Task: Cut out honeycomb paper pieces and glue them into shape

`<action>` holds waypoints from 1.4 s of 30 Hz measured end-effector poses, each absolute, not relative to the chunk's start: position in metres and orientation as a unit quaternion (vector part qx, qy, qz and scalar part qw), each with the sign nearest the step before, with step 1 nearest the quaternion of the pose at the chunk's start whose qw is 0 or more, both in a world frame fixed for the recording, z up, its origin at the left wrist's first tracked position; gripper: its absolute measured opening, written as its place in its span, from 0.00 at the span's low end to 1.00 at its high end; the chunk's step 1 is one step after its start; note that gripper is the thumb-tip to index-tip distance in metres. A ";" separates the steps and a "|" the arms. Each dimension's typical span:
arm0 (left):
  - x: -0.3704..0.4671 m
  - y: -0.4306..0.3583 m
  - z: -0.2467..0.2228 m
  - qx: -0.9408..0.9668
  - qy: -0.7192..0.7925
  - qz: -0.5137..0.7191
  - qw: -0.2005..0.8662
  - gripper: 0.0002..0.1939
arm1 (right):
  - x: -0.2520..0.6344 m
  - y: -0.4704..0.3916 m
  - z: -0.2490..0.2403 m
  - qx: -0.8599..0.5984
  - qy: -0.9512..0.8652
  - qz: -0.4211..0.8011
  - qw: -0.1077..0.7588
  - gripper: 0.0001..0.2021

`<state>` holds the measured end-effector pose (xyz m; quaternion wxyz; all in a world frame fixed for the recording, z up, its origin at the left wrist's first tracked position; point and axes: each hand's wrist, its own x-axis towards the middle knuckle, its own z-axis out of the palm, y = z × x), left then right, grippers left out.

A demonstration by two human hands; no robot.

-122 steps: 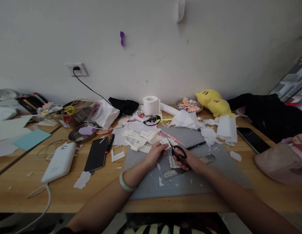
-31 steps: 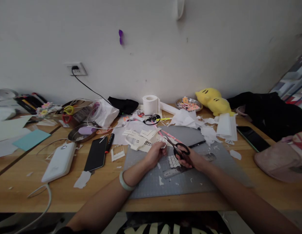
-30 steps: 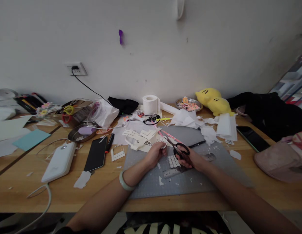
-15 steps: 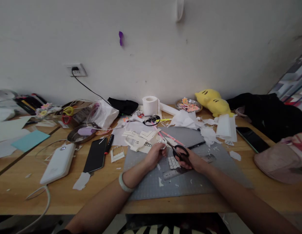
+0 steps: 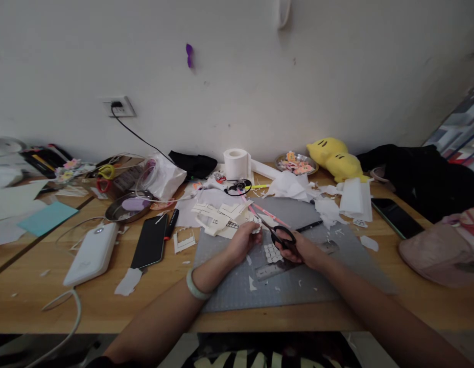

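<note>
My left hand [image 5: 243,242] is closed on a small white paper piece [image 5: 256,225] with dark outlines, held above the grey cutting mat [image 5: 229,294]. My right hand [image 5: 294,249] grips black-handled scissors [image 5: 277,236] by the finger loops. Their blades point up and left, close to the paper. Behind my left hand lie cut paper sheets [image 5: 217,217] with black drawn lines. Between my hands a white piece of rounded cells [image 5: 273,253] rests on the mat. A clear ruler [image 5: 267,271] lies partly under my right hand.
Left of the mat are a black phone [image 5: 149,243], a marker [image 5: 171,224] and a white power bank [image 5: 91,255]. A tissue roll [image 5: 236,163], crumpled tissue [image 5: 290,186] and a yellow plush toy [image 5: 336,159] stand behind. At right are another phone [image 5: 397,217] and a pink pouch [image 5: 442,253].
The view has shifted very slightly. Both hands stay in nearly the same place, and the scissors' loops have moved a little closer together.
</note>
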<state>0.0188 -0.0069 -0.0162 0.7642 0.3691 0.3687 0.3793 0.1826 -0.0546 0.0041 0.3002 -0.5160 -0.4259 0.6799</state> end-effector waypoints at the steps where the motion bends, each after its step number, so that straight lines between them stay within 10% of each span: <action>1: 0.019 -0.007 -0.016 0.367 0.371 0.382 0.763 0.15 | 0.183 -0.054 0.004 -0.517 -0.426 0.679 0.301 0.26; 42: 0.019 -0.001 -0.015 0.311 0.381 0.469 0.734 0.14 | 0.184 -0.052 0.004 -0.530 -0.427 0.672 0.292 0.22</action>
